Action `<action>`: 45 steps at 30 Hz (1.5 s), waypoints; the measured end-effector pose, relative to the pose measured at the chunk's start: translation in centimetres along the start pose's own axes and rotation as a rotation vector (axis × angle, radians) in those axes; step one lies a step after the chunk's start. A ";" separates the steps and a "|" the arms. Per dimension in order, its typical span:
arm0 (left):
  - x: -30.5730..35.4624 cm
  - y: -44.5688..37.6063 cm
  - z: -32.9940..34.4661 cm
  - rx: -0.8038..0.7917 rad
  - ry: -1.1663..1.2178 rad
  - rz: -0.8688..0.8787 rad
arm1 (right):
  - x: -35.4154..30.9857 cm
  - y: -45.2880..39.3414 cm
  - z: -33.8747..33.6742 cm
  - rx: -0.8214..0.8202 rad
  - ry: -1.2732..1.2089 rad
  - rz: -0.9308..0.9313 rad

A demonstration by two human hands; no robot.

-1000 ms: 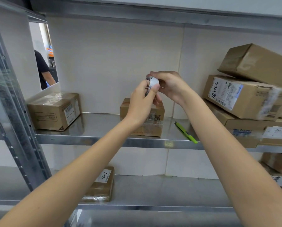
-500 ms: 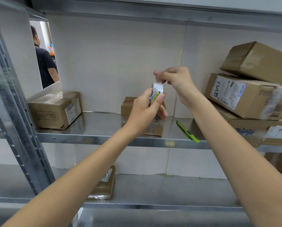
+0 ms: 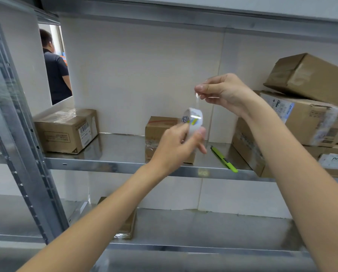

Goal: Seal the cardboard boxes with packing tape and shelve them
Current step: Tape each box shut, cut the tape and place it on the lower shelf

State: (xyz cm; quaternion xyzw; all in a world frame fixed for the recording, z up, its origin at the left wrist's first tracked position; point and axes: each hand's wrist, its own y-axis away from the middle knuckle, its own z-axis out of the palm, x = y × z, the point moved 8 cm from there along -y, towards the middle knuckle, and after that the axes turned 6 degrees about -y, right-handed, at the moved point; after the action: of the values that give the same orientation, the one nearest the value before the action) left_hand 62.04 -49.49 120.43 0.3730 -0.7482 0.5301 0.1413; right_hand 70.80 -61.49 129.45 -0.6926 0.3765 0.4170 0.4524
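My left hand (image 3: 176,146) grips the tape roll (image 3: 192,119) while my right hand (image 3: 221,91) pinches its clear free end (image 3: 197,99), which could fold and stick to itself if I let it slacken.

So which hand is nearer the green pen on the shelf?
Left. The left hand, holding the tape roll, sits just left of the green pen; the right hand pinches the tape end higher up.

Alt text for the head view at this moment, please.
A person's left hand holds a roll of clear tape while the right hand pinches its free end, pulled upward, before a metal shelf holding cardboard boxes and a green pen.
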 end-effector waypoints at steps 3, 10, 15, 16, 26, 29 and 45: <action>1.0 1.1 1.3 -0.137 -0.156 0.135 | -0.1 -0.1 0.2 0.004 0.028 0.001; -1.5 3.6 1.9 -0.126 0.499 -0.361 | -2.1 0.0 -2.0 0.123 -0.189 -0.196; -0.9 4.7 2.4 -0.188 0.309 -0.230 | -0.6 -1.0 -1.5 0.112 -0.041 -0.121; -0.8 4.7 2.4 -0.194 0.276 -0.207 | -0.1 -1.4 -1.7 0.119 -0.044 -0.101; -0.9 3.3 2.2 -0.019 0.497 -0.312 | 4.4 -5.3 -1.0 0.126 -0.007 0.084; -1.5 3.3 2.5 0.011 0.520 -0.363 | 6.0 -6.1 -0.3 0.098 -0.005 0.139; -3.5 2.9 4.0 0.011 0.526 -0.435 | 10.8 -8.3 0.9 0.138 0.057 0.244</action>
State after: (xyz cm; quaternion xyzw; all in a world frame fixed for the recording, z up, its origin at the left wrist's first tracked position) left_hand 63.06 -51.17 114.73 0.3752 -0.5861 0.5697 0.4372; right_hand 82.03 -59.66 121.91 -0.6205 0.4985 0.4220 0.4340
